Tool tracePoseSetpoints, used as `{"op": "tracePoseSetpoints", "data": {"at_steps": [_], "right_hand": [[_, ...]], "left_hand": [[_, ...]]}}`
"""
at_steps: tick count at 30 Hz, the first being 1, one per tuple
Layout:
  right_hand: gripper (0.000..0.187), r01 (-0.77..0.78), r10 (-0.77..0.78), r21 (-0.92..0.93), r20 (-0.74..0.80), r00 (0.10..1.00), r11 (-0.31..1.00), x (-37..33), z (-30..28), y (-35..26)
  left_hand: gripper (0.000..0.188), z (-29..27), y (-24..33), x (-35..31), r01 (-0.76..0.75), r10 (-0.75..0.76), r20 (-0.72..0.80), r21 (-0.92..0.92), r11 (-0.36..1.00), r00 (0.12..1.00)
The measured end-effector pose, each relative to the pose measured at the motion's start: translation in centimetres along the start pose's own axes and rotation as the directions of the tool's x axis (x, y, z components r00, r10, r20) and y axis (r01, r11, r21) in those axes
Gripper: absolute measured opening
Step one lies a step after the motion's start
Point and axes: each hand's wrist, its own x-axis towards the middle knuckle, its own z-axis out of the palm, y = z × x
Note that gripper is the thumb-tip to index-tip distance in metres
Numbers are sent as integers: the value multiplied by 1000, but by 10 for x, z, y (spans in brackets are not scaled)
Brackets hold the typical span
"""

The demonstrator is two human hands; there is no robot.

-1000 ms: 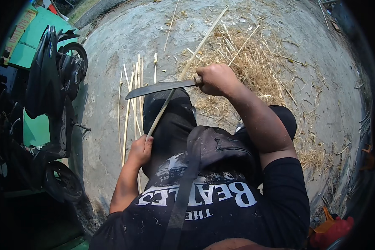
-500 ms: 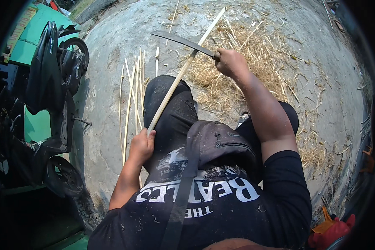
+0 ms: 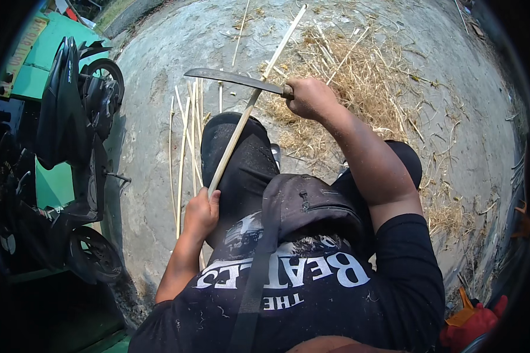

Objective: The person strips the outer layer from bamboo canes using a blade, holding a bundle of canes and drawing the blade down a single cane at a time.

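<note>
A long pale strip, bamboo by its look [image 3: 232, 143], slants up and away from my lap across my left thigh. My left hand [image 3: 201, 213] is closed round its near end. In my right hand [image 3: 312, 99] is the short handle of a machete [image 3: 232, 77] with a dark, curved blade pointing left. The blade lies across the strip a little beyond my left knee and seems to touch it; the exact contact is too small to tell.
Several pale strips [image 3: 182, 159] lie on the concrete ground [image 3: 150, 135] left of my leg. Thin shavings [image 3: 359, 82] are heaped ahead to the right. A black motorbike [image 3: 70, 112] stands at the left. A red and orange thing [image 3: 474, 320] is at the lower right.
My right hand and the machete have moved toward me and left, so the blade crosses the bamboo strip lower down. My left hand keeps its grip on the near end.
</note>
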Motion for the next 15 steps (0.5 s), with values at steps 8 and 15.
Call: {"op": "tracePoseSetpoints", "data": {"at_steps": [8, 15], "right_hand": [[14, 79, -77, -97, 21, 997, 992, 0, -10, 5], [16, -169, 169, 28, 10, 986, 985, 3, -22, 15]], "left_hand": [[49, 3, 7, 2, 15, -16, -16, -76, 997, 1000], [50, 2, 1, 1, 4, -4, -6, -26, 1000, 1000]]}}
